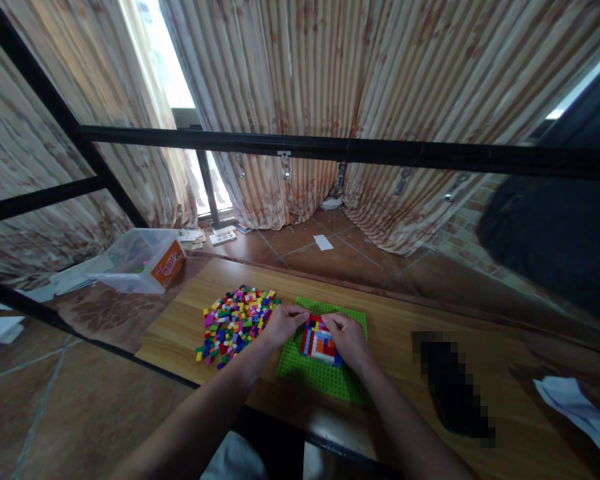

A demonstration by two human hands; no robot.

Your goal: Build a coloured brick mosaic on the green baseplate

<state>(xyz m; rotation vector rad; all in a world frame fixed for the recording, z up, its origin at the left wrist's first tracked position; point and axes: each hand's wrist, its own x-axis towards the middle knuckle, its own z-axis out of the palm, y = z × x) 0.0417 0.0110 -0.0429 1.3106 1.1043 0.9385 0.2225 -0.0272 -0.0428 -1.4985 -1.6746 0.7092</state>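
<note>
A green studded baseplate lies on the wooden table, with a flat block of coloured toy bricks built on it. At the far edge of that block is a red toy brick. The fingertips of my left hand are pinched at its left end. My right hand comes from the other side, thumb and fingers closed at the right end and covering part of the block. A loose heap of small toy bricks in many colours lies just left of my left hand.
On the right of the wooden table lies a dark, pixelated object, with white paper beyond it. A clear plastic box with an orange label stands past the table's left end. A black metal rail crosses before the curtains.
</note>
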